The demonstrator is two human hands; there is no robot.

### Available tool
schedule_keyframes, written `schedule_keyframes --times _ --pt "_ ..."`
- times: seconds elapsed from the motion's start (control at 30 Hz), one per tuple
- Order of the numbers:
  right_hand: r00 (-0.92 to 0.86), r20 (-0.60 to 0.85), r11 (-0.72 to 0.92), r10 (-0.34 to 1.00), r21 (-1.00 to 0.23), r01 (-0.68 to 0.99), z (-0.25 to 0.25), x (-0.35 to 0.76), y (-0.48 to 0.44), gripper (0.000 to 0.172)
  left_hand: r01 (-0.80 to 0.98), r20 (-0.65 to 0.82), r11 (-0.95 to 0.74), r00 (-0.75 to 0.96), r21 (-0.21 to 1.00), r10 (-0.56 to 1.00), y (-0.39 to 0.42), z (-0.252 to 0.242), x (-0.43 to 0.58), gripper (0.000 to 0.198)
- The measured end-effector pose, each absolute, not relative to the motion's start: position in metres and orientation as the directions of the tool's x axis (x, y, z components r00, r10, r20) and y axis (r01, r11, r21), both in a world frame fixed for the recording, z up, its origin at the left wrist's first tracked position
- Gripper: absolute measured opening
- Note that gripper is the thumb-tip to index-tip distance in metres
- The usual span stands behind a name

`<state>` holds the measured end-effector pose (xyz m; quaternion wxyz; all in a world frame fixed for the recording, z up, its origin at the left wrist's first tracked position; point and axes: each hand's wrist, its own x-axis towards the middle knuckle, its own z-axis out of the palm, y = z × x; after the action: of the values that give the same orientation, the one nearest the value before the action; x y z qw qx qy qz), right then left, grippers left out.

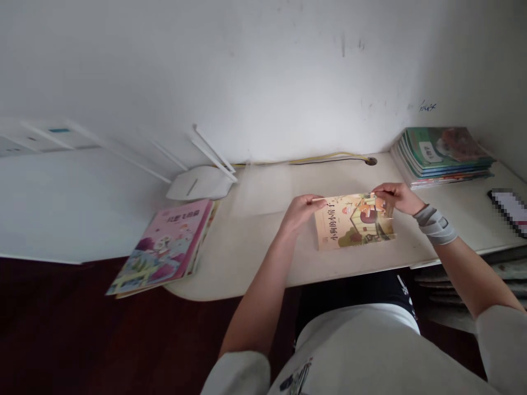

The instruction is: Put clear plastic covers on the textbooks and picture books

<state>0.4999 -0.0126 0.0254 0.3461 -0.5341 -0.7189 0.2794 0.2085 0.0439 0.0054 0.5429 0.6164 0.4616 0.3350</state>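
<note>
A thin picture book (349,225) with a cream cover, a drawn house and dark Chinese lettering is held sideways above the white desk (263,236). My left hand (302,211) pinches its upper left corner, thumb on the cover. At the upper right corner, my right hand (398,197) grips the book between thumb and fingers; a grey wrap (436,224) circles that wrist. The fingers behind the book are hidden.
A pink picture book (168,241) tops a small pile overhanging the desk's left end. Behind it stands a white router (201,184) with antennas. At the right are a stack of books (447,151) and a phone (510,208). A cable (304,161) runs along the wall.
</note>
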Motion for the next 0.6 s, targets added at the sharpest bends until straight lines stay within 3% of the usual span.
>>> schedule_keyframes --times 0.13,0.3,0.37,0.47,0.6 --pt "-0.023 0.09 0.085 0.996 -0.783 0.616 0.015 0.503 0.007 0.041 0.343 -0.152 0.053 0.271 0.938 0.95 0.049 -0.004 0.219 0.034" --pt "0.171 -0.014 -0.161 0.985 -0.426 0.89 -0.006 0.5 0.022 0.032 0.576 -0.1 0.004 0.136 0.817 0.986 0.056 -0.016 0.231 0.023" --pt "0.224 -0.017 -0.217 0.974 -0.325 0.92 -0.012 0.497 0.021 0.033 0.702 -0.098 -0.001 0.101 0.712 0.99 0.056 -0.017 0.232 0.024" --pt "0.31 -0.001 -0.306 0.951 -0.154 0.939 -0.02 0.491 0.016 0.038 0.882 -0.016 -0.094 0.114 0.462 0.993 0.051 -0.019 0.232 0.03" --pt "0.318 0.078 -0.318 0.945 -0.013 0.948 -0.026 0.484 0.013 0.035 0.91 0.176 -0.337 0.301 0.241 0.937 0.041 -0.023 0.238 0.027"
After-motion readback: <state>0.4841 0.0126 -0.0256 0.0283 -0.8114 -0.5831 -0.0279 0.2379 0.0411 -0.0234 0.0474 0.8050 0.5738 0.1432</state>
